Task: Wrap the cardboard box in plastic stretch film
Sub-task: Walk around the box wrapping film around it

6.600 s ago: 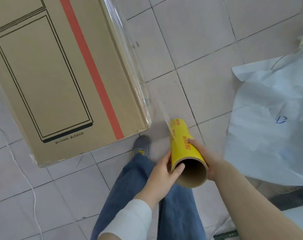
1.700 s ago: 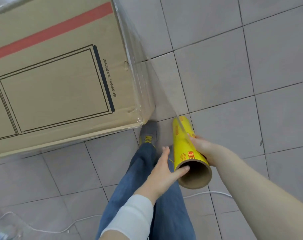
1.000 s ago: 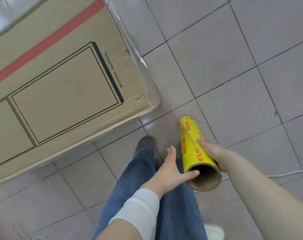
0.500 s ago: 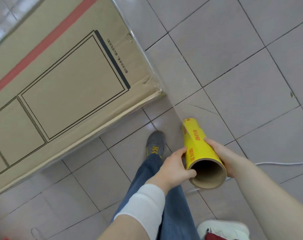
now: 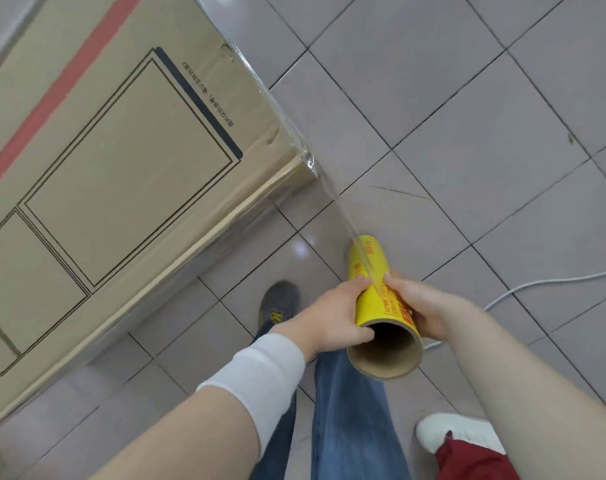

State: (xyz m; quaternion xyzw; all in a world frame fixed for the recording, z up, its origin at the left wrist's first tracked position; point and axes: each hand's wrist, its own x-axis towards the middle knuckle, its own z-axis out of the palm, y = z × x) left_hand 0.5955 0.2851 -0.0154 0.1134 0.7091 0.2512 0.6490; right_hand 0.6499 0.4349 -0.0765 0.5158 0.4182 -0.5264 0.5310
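Observation:
A large cardboard box (image 5: pixel 114 161) with a red stripe and black printed frames fills the upper left, standing on the tiled floor. Clear film clings along its right edge and lower side. A taut sheet of stretch film (image 5: pixel 339 209) runs from the box's near corner down to a yellow roll of film (image 5: pixel 381 299) with a brown cardboard core. My left hand (image 5: pixel 332 317) grips the roll from the left, thumb at the core's open end. My right hand (image 5: pixel 419 306) holds it from the right, fingers curled round it.
Grey floor tiles (image 5: pixel 467 116) spread to the right. A white cable (image 5: pixel 543 284) lies on them at right. My jeans leg and grey shoe (image 5: pixel 277 303) are below the box corner. Another person's white shoe and red trouser leg (image 5: pixel 457 438) sit at bottom right.
I have stepped round the box corner and the film now pulls from that corner. My left hand went from flat against the roll to gripping it. Another person's shoe came into view.

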